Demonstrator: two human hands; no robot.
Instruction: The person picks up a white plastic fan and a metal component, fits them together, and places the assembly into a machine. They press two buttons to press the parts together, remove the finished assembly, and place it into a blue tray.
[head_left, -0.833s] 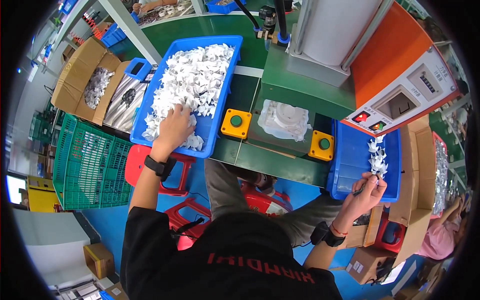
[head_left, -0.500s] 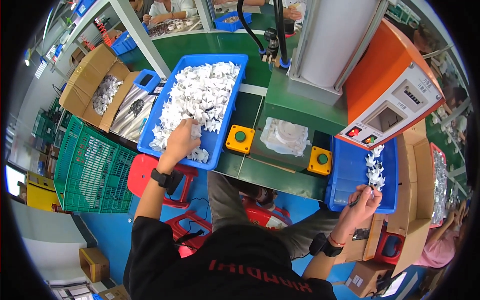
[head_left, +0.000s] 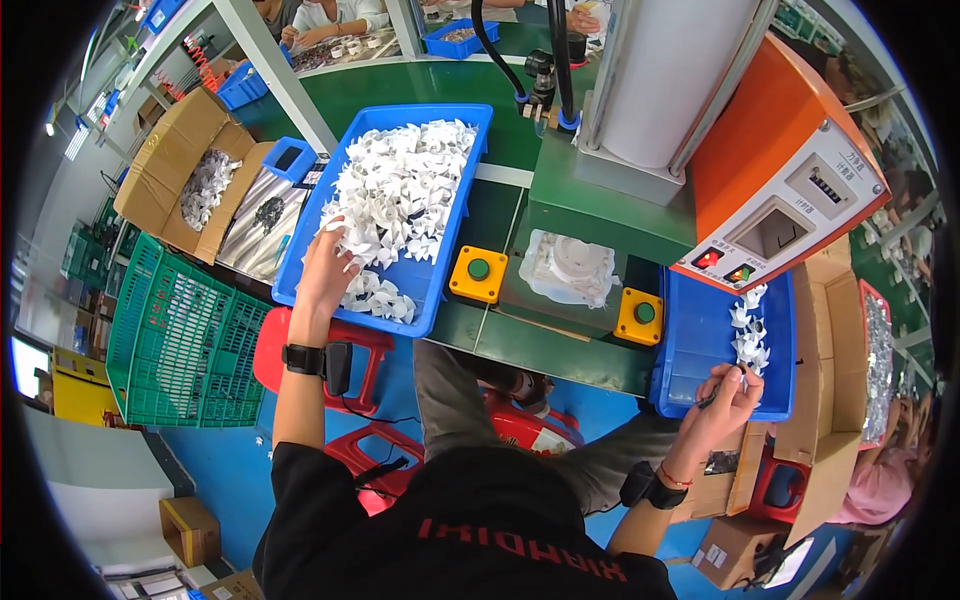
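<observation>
A large blue tray (head_left: pixel 432 300) holds a heap of small white pointed pieces (head_left: pixel 405 185). My left hand (head_left: pixel 322 272) is over its left side, fingers apart and bent against the pieces; no piece is plainly gripped. At the right, my right hand (head_left: pixel 722 402) is closed in a pinch over the near edge of a second blue tray (head_left: pixel 690 345). A small dark object (head_left: pixel 708 401) shows at its fingers, too small to name. Just beyond the fingertips lies a short row of similar white pieces (head_left: pixel 750 345).
A press with a green head (head_left: pixel 610 215) and orange control box (head_left: pixel 780 170) stands between the trays. Below it sits a pale round fixture (head_left: pixel 575 262), flanked by yellow button boxes (head_left: pixel 477 275) with green buttons. A green crate (head_left: pixel 190 335) and an open carton (head_left: pixel 180 165) stand left.
My left hand has shifted left and slightly away from me, its fingers opening out from a more closed shape. The right hand stays pinched in nearly the same place.
</observation>
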